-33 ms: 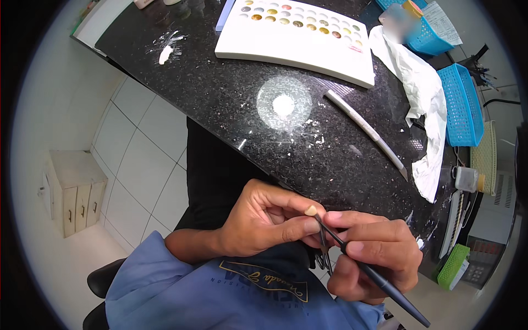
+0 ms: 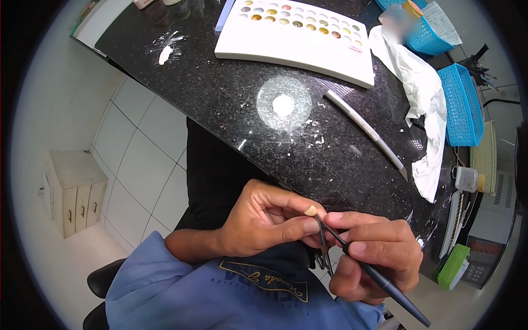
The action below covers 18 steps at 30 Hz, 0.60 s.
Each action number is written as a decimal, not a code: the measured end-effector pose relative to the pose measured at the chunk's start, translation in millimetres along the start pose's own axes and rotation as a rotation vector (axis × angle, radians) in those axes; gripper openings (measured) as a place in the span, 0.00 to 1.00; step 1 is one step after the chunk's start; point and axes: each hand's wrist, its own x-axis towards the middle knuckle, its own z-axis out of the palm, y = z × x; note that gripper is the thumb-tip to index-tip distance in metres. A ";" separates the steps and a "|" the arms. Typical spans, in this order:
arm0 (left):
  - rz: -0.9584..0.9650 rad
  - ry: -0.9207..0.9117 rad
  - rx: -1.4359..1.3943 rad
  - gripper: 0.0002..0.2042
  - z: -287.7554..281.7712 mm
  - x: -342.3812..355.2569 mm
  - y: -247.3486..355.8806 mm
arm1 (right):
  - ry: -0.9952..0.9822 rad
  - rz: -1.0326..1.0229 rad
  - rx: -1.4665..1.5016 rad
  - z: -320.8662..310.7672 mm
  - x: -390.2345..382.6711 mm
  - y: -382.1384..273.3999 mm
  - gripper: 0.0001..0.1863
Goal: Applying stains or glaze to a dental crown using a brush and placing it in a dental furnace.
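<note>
My left hand is closed, thumb and index finger pinching a slim metal clamp with finger rings, which hangs below the fingertips. A small ivory piece shaped like a dental crown shows at the top of that pinch, against the index fingertip. My right hand grips a dark pen-like brush between thumb and fingers. Its thin end points up-left and reaches the left fingertips, just below the crown. The two hands meet in front of the table edge; whether the brush tip touches the crown cannot be made out.
On the black speckled table lie a white palette with coloured wells, a metal craft knife and crumpled white tissue. White powder spots the surface. Blue baskets and a keypad device stand at the right.
The fingers of my right hand have shifted very slightly on the brush. Red digits now show on the keypad device's display. All else stays in place.
</note>
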 end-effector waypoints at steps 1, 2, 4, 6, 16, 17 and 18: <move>-0.003 -0.018 -0.031 0.09 -0.5 -0.3 -0.1 | 0.049 0.048 0.014 2.0 -1.3 -2.9 0.15; -0.013 -0.003 -0.017 0.09 -0.9 -0.4 0.1 | 0.098 0.095 0.029 2.9 -2.1 -4.6 0.17; -0.008 -0.002 -0.011 0.09 -0.5 -0.5 1.3 | 0.082 0.095 0.039 2.6 -2.2 -6.0 0.17; -0.006 -0.006 0.017 0.09 1.1 0.0 3.0 | 0.073 0.099 0.044 1.9 -1.3 -5.5 0.17; -0.069 0.135 -0.022 0.10 9.6 0.9 6.8 | 0.046 0.105 0.033 2.1 -0.5 -5.3 0.18; -0.080 0.134 -0.029 0.10 8.8 0.6 6.7 | 0.056 0.120 0.037 2.9 -1.1 -5.4 0.18; -0.091 0.133 -0.035 0.10 7.7 0.5 6.3 | 0.071 0.100 0.027 3.5 -1.6 -5.5 0.18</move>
